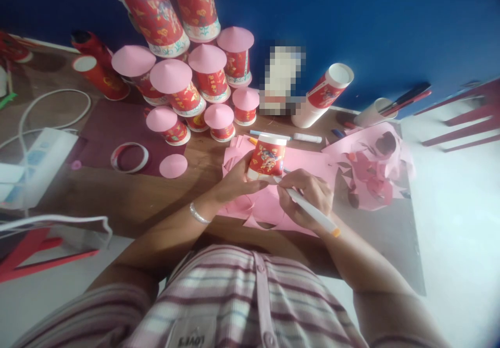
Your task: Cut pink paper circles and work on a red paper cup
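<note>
My left hand [236, 181] is wrapped round a red paper cup [269, 158] with a coloured picture and white bands at its two ends. In my right hand [308, 197] is a white marker pen [316, 213] with an orange end, its tip against the cup's lower white band. Whether a mark shows at the tip is too small to tell. Below both hands lie pink paper sheets [308, 160] with cut edges. Behind the cup are a light blue pen [269, 135] and a white marker [308, 138].
Several red cups with pink cone tops [172, 77] stand at the back left. A paper ring [129, 158] and pink disc [173, 166] lie left. Cup stack [324, 95], pen holder [377, 112] and pink scraps [371, 176] are right. A power strip [39, 165] sits far left.
</note>
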`<state>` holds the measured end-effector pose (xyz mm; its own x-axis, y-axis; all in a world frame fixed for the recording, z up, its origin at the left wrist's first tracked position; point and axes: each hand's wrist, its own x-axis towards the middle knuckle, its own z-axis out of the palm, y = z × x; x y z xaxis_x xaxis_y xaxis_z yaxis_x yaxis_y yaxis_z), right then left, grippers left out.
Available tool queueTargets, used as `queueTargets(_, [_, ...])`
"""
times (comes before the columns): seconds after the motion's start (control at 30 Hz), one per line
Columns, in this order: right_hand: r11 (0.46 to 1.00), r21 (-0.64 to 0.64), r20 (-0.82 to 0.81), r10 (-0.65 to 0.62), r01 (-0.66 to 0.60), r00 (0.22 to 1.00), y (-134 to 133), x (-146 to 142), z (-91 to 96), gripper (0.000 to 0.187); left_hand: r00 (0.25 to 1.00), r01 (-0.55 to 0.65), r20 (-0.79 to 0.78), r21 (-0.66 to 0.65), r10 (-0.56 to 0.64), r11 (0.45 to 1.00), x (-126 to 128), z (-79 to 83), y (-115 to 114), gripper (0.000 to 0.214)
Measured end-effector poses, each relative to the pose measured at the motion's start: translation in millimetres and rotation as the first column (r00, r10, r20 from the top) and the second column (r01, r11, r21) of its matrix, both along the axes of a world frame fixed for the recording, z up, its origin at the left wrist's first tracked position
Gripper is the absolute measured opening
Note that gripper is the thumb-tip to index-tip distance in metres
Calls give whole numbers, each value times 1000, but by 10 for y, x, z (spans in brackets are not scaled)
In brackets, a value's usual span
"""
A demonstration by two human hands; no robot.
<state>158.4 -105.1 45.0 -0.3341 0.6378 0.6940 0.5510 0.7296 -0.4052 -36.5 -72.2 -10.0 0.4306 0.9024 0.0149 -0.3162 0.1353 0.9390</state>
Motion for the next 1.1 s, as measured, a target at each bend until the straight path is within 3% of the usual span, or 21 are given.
queueTargets(0.7, [996,29,-4,-81,81,997,35,16,-27,10,994,23,105,-96,-13,995,-34,-153,-13,69])
queueTargets(1.1, [995,9,24,-101,101,995,14,10,-3,10,992,-5,125,-102,18,995,-21,-106,-23,65])
